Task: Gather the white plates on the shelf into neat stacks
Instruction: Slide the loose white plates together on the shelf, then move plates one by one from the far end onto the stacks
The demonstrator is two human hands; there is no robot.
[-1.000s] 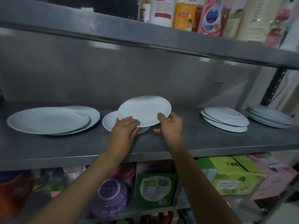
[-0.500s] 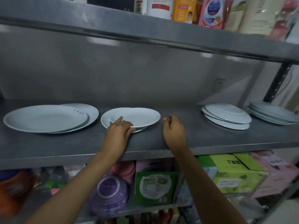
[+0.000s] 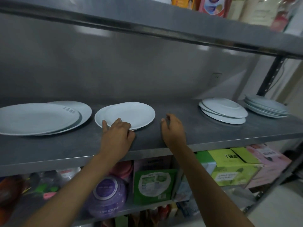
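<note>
Four groups of white plates sit on the middle shelf (image 3: 180,136). The far-left pile (image 3: 37,118) has two large plates, one overlapping the other. The next pile (image 3: 129,114) has two smaller ones, the upper shifted to the right. The third pile (image 3: 223,110) looks like three, though the edges are hard to separate. The far-right stack (image 3: 266,106) holds several, perhaps four or five; the blur keeps me from a sure count. Two hands are in view.

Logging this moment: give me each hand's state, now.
Left hand: fingers rest on the near rim of the middle plate stack; a grip cannot be told.
Right hand: open, loosely curled, holding nothing.
</note>
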